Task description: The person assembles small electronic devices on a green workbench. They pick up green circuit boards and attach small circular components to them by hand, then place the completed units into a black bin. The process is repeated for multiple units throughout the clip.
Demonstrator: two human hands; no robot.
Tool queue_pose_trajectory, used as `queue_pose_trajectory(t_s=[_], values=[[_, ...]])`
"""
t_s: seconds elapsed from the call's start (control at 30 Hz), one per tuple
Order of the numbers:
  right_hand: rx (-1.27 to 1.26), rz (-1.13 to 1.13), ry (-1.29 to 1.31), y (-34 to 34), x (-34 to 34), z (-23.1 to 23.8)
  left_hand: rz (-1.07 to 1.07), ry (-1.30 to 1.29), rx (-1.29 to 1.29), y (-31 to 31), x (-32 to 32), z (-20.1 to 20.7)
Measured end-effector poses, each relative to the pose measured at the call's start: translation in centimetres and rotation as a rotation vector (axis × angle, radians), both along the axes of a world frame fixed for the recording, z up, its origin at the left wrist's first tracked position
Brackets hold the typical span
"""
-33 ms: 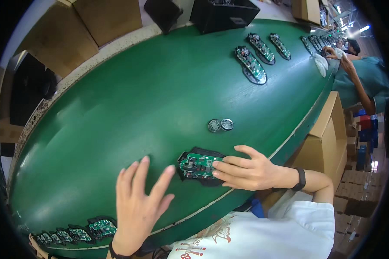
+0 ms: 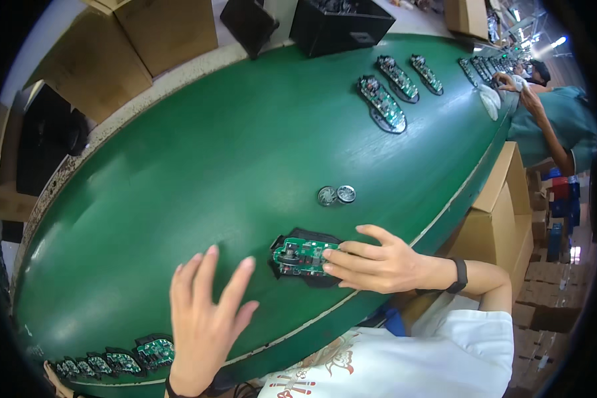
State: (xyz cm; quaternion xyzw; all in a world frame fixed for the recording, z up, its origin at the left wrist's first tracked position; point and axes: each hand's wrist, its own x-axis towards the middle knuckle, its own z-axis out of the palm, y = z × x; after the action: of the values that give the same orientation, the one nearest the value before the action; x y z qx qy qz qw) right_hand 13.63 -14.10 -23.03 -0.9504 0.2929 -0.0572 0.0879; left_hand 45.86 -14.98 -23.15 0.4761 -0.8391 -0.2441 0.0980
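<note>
A black, opened computer mouse base with a green circuit board and a scroll wheel (image 2: 289, 255) lies flat on the green belt in front of me. My right hand (image 2: 376, 264) rests its fingertips on the right end of the board, fingers stretched and thumb apart; these fingers cover that end. My left hand (image 2: 209, 308) hovers left of the base, fingers spread, holding nothing. Just beyond the base, two round silver-and-black discs (image 2: 337, 194) sit side by side on the belt.
Several similar boards (image 2: 383, 104) lie farther up the belt, and a row of others (image 2: 123, 361) lines the near left edge. Black bins (image 2: 341, 26) stand along the far side. An open carton (image 2: 501, 219) is at my right. A co-worker's hands (image 2: 521, 89) are at the far right.
My left hand has drawn a little left, away from the mouse base. The right hand stays on the board. The belt items appear shifted slightly left.
</note>
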Motion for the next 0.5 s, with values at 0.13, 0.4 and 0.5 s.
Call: queue_pose_trajectory(t_s=[0.13, 0.4, 0.5], values=[[-0.061, -0.010, 0.031, -1.2, 1.8, -0.4, 0.212, -0.040, 0.081, 1.5, 3.2, 0.4], [-0.149, -0.009, 0.057, -6.8, 6.7, -2.1, 0.424, -0.278, 0.084, 6.6, 9.0, 2.8], [-0.196, -0.107, 0.194, -9.5, 6.6, -3.0, 0.529, -0.420, 0.229, 8.7, 9.5, 2.4]])
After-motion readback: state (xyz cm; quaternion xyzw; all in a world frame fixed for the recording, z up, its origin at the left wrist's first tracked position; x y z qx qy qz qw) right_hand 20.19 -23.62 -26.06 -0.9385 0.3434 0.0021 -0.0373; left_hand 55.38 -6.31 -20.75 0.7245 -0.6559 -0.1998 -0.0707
